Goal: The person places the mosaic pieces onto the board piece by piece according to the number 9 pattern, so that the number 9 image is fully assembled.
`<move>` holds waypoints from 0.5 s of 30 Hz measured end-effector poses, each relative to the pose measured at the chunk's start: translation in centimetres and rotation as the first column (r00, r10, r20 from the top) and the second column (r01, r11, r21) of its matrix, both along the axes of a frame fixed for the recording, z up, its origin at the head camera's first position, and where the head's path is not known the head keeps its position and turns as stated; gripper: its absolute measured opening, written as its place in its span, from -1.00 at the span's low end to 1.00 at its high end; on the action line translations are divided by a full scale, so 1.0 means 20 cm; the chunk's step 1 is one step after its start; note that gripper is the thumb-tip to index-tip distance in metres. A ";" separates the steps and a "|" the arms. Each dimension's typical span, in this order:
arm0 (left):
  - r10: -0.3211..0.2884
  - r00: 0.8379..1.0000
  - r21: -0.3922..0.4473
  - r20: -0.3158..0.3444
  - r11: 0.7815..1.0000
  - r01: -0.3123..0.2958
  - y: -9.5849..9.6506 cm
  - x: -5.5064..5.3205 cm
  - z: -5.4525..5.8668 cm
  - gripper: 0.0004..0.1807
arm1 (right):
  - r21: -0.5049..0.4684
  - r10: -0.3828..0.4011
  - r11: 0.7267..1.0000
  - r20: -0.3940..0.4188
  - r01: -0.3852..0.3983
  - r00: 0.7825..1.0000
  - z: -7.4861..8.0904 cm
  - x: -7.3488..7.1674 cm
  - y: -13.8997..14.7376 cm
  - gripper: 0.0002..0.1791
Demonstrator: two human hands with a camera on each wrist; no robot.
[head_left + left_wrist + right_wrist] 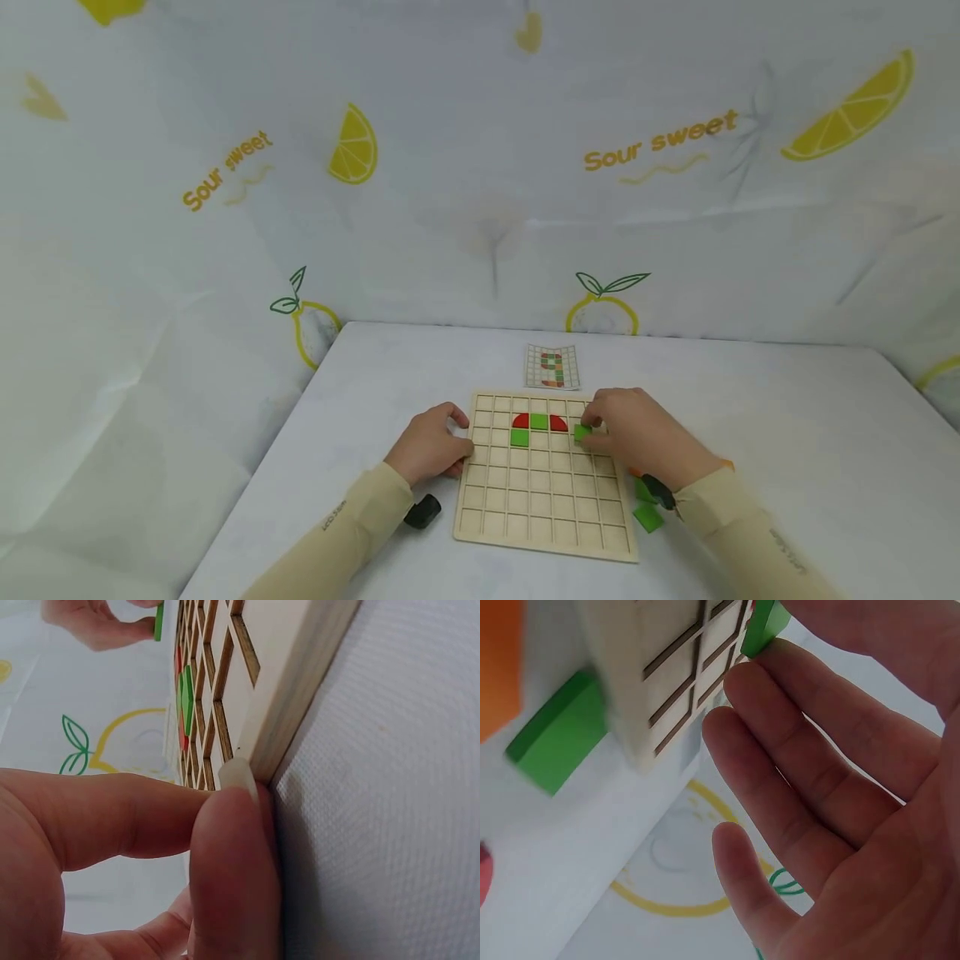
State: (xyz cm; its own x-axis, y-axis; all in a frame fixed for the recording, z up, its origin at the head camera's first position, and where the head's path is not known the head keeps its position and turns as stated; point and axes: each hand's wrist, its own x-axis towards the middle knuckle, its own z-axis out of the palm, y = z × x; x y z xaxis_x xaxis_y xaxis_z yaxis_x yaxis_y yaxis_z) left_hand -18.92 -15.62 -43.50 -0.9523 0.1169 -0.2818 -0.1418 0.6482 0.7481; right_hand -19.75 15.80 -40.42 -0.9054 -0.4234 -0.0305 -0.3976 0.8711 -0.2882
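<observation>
A pale wooden grid board lies on the table, with two red quarter-round tiles and two green square tiles set in its upper cells. My left hand holds the board's left edge; in the left wrist view the thumb presses right at the wooden rim. Over the upper right cells, my right hand pinches another green square tile between thumb and index finger. In the right wrist view that tile shows at the fingertips, the other fingers extended.
Behind the board lies a small card printed with a coloured grid pattern. Loose green tiles and an orange piece lie right of the board, partly under my right wrist. A black object sits by my left wrist.
</observation>
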 end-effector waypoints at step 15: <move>0.012 1.000 -0.016 0.003 1.000 -0.012 0.01 0.01 0.01 -0.64 | 0.016 0.076 0.997 -0.081 -0.075 0.994 -0.03 -0.01 -0.13 -0.85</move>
State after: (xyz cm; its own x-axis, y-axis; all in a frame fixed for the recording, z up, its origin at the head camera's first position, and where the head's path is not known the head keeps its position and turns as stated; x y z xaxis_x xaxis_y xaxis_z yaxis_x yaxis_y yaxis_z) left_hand -18.71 -15.50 -43.27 -0.9529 0.1006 -0.2862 -0.1520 0.6581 0.7374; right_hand -19.94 13.21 -41.10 -0.8705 -0.4909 0.0367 -0.4844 0.8409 -0.2413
